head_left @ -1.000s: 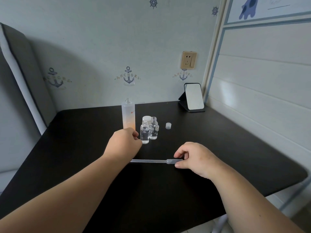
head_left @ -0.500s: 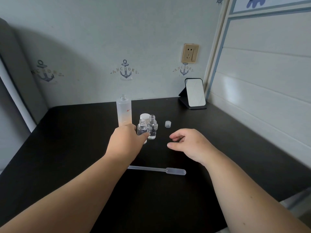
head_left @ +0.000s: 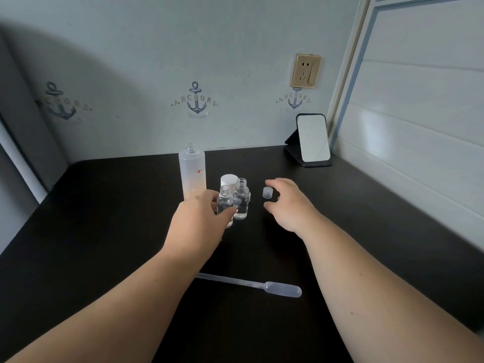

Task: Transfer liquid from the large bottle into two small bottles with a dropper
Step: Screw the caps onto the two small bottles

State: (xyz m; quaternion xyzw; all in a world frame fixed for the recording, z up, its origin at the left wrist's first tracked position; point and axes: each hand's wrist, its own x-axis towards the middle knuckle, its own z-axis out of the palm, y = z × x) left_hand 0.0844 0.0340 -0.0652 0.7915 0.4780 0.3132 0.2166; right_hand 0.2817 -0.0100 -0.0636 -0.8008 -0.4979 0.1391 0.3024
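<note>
Since a second ago we have let go of the dropper (head_left: 248, 284), which lies on the black table (head_left: 104, 218) behind both hands. Our right hand (head_left: 286, 205) hovers loosely spread, holding nothing, beside a small ribbed cap (head_left: 267, 192). Our left hand (head_left: 199, 218) grasps the nearer small bottle (head_left: 225, 199); the second small bottle (head_left: 241, 197) touches it, the large bottle (head_left: 192, 171) just beyond. A mirror (head_left: 313, 138) leans by the anchor-patterned wall (head_left: 195, 100).

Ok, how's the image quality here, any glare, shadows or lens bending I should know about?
Head view: a large soft shadow covers the left of the wall; a bright glare patch sits on the white paneling at right; the wide-angle lens bows the panel lines and table edges; the mirror reflects pale light; the clear small bottles are low-contrast against the dark top; both hands look sharp.
</note>
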